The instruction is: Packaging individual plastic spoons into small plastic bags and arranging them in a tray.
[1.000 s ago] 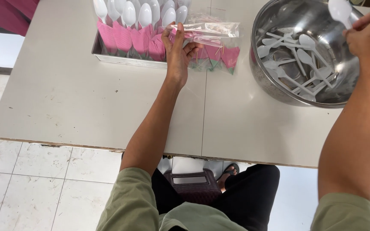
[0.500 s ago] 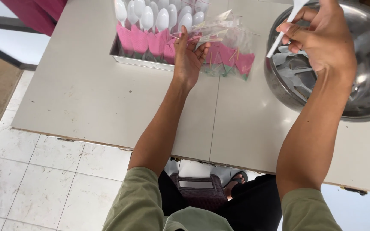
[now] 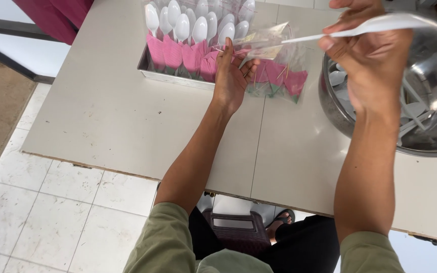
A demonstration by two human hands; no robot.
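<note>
Spoon (image 3: pixel 375 25), white plastic, is pinched in the closed fingers of the right hand (image 3: pixel 373 60), held level above the table (image 3: pixel 102 116), its handle tip entering a clear sleeve (image 3: pixel 264 43). Left hand (image 3: pixel 231 76) grips that sleeve, apparently by its mouth. Just beyond stands a metal tray (image 3: pixel 175 78) of wrapped spoons with pink napkins (image 3: pixel 178 53). A steel bowl (image 3: pixel 433 146) of loose spoons sits right.

Pale table over a tiled floor, loaded along its far side

The grey-white table (image 3: pixel 102 121) carries a metal tray (image 3: pixel 150 71) of white spoons in pink wraps at its far edge, a clear bag of pink and green folded napkins (image 3: pixel 284 83) just beside the tray, and a steel bowl (image 3: pixel 337 114) of white spoons toward the right edge.
</note>
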